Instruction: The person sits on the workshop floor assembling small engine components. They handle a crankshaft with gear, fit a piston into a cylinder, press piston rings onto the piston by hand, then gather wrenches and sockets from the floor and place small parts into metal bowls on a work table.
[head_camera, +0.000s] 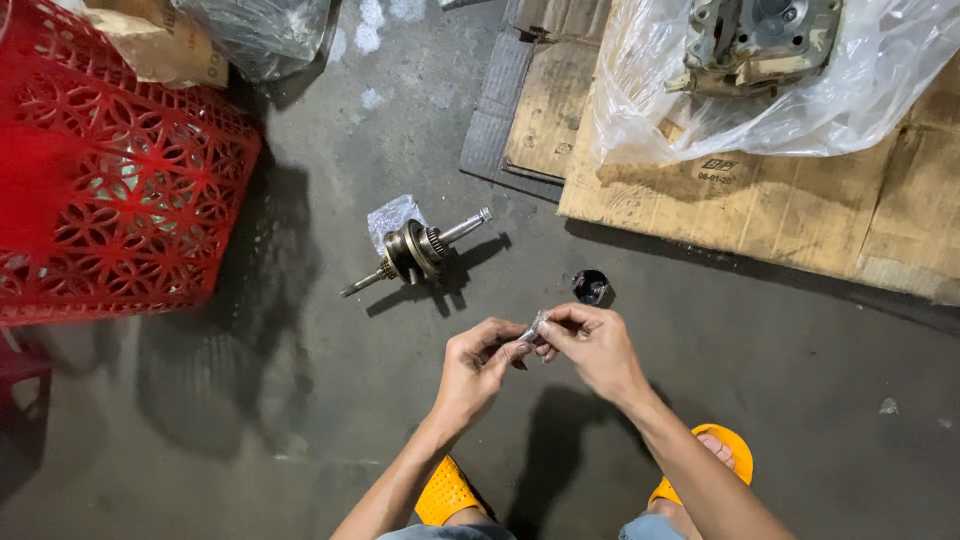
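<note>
Two yellow sandals (447, 492) showed at the bottom edge, both partly cut off by the frame and by the person's forearms. Above them, the left hand (478, 365) and right hand (596, 347) met over the concrete floor (250, 430), fingertips of both pinched on one small clear wrapper (531, 331); whatever lay inside it was too small and crumpled to make out.

Just beyond the right hand sat one small black round part (590, 286), its form hard to read. Farther left lay a single crankshaft (415, 251), brass-coloured at the middle with a steel shaft at each end, resting beside a scrap of clear plastic (390, 216).

At the left stood one red lattice basket (110, 180), cut off by the frame, with its contents blurred behind the mesh. Behind it lay a brown paper package (160, 42) and a grey plastic bag (265, 32), both cropped at the top.

At the far right, flattened brown cardboard (760, 205) bore a small dark printed label near its front edge. On it lay one large clear bag (860, 100) half veiling a grey metal engine casting (755, 40), its top out of view.
</note>
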